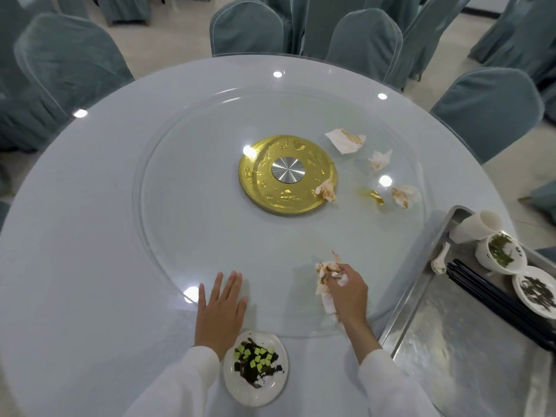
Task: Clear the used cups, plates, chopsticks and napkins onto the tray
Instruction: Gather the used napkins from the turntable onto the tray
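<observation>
Nearest me, at the table's near edge between my sleeves, sits a used plate (255, 368) with dark scraps and green bits, not yet cleared. My left hand (221, 307) lies flat with fingers straight on the near rim of the glass turntable (180, 224), holding nothing. My right hand (349, 291) has its fingers curled round a stained napkin (325, 281), bunched on the turntable's near-right part; the napkin's long axis runs roughly near to far, trailing toward me under my palm. The tray (451, 341) lies to the right of that hand, at the table's right edge, so I judge the right hand the nearer one for the carry. Cups (478, 225), bowls, a spoon and black chopsticks (493, 302) crowd its far end; its near part is bare. Farther out, four more crumpled napkins (346, 141) lie scattered right of the gold hub (287, 174), with what may be a sauce spill among them.
</observation>
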`<state>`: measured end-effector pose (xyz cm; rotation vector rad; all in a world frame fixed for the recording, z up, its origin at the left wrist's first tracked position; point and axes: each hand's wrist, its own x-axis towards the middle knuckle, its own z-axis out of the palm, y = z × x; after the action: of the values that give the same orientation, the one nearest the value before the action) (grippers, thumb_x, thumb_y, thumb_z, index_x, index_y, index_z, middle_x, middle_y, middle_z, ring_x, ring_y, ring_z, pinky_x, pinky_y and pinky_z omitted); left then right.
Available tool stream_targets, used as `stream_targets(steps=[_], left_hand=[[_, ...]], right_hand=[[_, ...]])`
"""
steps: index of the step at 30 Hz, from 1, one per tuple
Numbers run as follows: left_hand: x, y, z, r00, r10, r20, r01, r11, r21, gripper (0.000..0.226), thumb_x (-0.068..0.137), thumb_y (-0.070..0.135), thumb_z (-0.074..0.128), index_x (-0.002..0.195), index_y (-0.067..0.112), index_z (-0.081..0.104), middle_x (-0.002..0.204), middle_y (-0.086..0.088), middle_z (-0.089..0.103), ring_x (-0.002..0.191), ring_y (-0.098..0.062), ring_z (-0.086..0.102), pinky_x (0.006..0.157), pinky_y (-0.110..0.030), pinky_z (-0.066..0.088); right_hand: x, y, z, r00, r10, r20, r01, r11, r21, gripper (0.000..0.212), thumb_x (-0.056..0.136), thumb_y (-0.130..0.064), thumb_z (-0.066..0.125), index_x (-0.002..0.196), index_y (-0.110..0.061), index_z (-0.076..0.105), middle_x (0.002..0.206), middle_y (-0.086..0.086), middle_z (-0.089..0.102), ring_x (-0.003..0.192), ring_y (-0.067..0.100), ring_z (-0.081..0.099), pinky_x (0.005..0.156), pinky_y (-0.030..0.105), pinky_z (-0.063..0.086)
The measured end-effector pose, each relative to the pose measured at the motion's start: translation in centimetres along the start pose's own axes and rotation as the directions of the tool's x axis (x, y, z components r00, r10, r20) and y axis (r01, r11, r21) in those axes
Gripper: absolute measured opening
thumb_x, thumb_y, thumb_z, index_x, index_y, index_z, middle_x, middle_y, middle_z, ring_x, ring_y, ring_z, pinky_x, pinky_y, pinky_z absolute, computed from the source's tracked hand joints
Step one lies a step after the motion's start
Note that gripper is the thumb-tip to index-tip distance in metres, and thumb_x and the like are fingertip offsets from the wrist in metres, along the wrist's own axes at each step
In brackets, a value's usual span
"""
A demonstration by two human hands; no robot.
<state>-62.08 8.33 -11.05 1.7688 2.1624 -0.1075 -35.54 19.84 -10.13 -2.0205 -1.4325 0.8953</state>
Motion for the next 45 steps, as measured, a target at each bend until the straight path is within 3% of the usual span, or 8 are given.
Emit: stream_targets(steps=[12, 14, 21, 25, 30, 34, 40, 45], left_hand=[[0.0, 2.7, 0.2, 0.993, 0.102, 0.066, -0.105, 0.994, 0.036, 0.078, 0.1, 0.054, -0.018, 0.166, 0.038, 0.018, 0.174, 0.007, 0.015, 0.162, -0.03, 0.009, 0.128, -0.063, 0.007], [-0.2, 1.7, 0.0, 0.994, 0.098, 0.056, -0.101, 0.994, 0.051, 0.078, 0.104, 0.053, -0.017, 0.163, 0.036, 0.033, 0.17, 0.005, 0.031, 0.157, -0.033, 0.027, 0.125, -0.067, 0.021], [0.4, -0.4, -1.2, 0.998, 0.059, -0.015, -0.057, 0.995, 0.086, 0.09, 0.104, 0.053, -0.019, 0.155, 0.031, 0.052, 0.163, 0.0, 0.044, 0.155, -0.037, 0.032, 0.124, -0.068, 0.021], [0.9, 0.1, -1.5, 0.999, -0.016, -0.045, 0.018, 0.999, 0.042, 0.108, 0.09, 0.053, -0.038, 0.161, 0.032, 0.041, 0.169, 0.004, 0.035, 0.162, -0.031, 0.009, 0.129, -0.059, 0.001], [0.4, 3.1, -1.5, 0.993, 0.11, -0.029, -0.11, 0.994, 0.019, 0.073, 0.106, 0.044, -0.002, 0.158, 0.028, 0.047, 0.165, 0.002, 0.042, 0.16, -0.029, 0.022, 0.13, -0.057, 0.015], [-0.1, 4.8, -0.1, 0.994, 0.103, 0.032, -0.103, 0.995, -0.008, 0.076, 0.099, 0.041, -0.008, 0.164, 0.034, 0.033, 0.172, 0.006, 0.029, 0.16, -0.026, 0.024, 0.13, -0.05, 0.018], [-0.5, 3.0, -0.4, 1.0, 0.02, -0.001, -0.02, 1.0, 0.012, 0.075, 0.104, 0.048, -0.004, 0.159, 0.034, 0.043, 0.168, 0.007, 0.036, 0.157, -0.032, 0.032, 0.126, -0.059, 0.022], [0.4, 1.6, -1.1, 0.999, -0.004, -0.038, 0.004, 1.0, 0.007, 0.085, 0.102, 0.052, -0.012, 0.153, 0.03, 0.053, 0.166, 0.004, 0.041, 0.157, -0.032, 0.03, 0.127, -0.06, 0.018]], right_hand=[[-1.4, -1.6, 2.0, 0.981, -0.008, 0.195, -0.015, 0.993, 0.119, 0.024, 0.092, -0.015, 0.075, 0.115, -0.015, 0.076, 0.112, 0.005, 0.075, 0.107, 0.022, 0.068, 0.086, 0.029, 0.05], [-0.8, -1.3, 1.1, 0.987, -0.02, 0.159, 0.005, 0.995, 0.096, 0.024, 0.091, -0.015, 0.076, 0.115, -0.014, 0.076, 0.112, 0.007, 0.073, 0.106, 0.023, 0.067, 0.09, 0.033, 0.051], [0.3, 0.7, -0.4, 0.998, 0.066, -0.022, -0.067, 0.998, -0.005, 0.022, 0.093, -0.017, 0.074, 0.115, -0.012, 0.075, 0.109, 0.013, 0.073, 0.103, 0.033, 0.069, 0.086, 0.039, 0.056], [-1.6, 0.2, 1.4, 0.998, 0.048, -0.042, -0.048, 0.999, -0.01, 0.022, 0.091, -0.014, 0.075, 0.112, -0.017, 0.076, 0.102, 0.009, 0.072, 0.097, 0.029, 0.068, 0.075, 0.029, 0.045], [-3.2, -0.8, 2.8, 0.998, 0.065, 0.028, -0.068, 0.988, 0.141, 0.023, 0.091, -0.015, 0.076, 0.113, -0.022, 0.076, 0.101, -0.001, 0.074, 0.096, 0.019, 0.07, 0.071, 0.021, 0.048], [-3.2, -1.2, 2.8, 0.988, 0.087, 0.129, -0.117, 0.961, 0.249, 0.016, 0.089, -0.018, 0.078, 0.101, -0.029, 0.076, 0.096, -0.011, 0.076, 0.094, 0.012, 0.071, 0.064, 0.009, 0.046], [-0.9, -0.7, 0.3, 1.0, 0.003, 0.016, -0.006, 0.98, 0.197, 0.026, 0.088, -0.018, 0.081, 0.114, -0.021, 0.074, 0.108, 0.002, 0.073, 0.102, 0.019, 0.067, 0.089, 0.035, 0.053], [2.1, -0.6, -2.5, 0.983, -0.113, -0.142, 0.125, 0.989, 0.08, 0.031, 0.088, -0.012, 0.081, 0.117, -0.014, 0.073, 0.113, 0.01, 0.069, 0.108, 0.027, 0.063, 0.091, 0.027, 0.042]])
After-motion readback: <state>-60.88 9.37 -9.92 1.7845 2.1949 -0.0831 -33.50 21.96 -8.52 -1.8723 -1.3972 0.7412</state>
